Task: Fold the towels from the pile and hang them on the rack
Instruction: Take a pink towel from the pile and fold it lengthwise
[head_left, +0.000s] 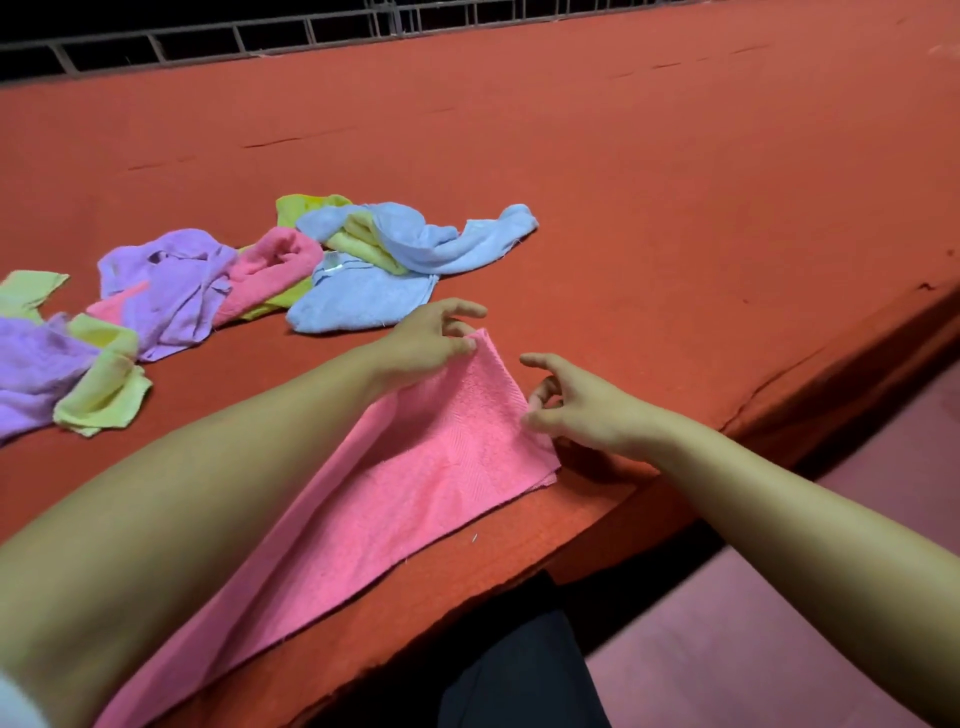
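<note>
Pink terry cloth, the pink towel (395, 499) lies near the front edge of the red felt-covered table (649, 171), its long axis running from lower left up to a far corner at upper right. The left hand (431, 340) pinches that raised far corner between thumb and fingers. The right hand (576, 402) pinches the towel's right edge, index finger stretched out. Beyond the left arm, the pile of towels (249, 275) sprawls crumpled: purple, yellow-green, pink and light blue, all soft looped fabric. A metal railing (234, 39) runs along the table's far side.
</note>
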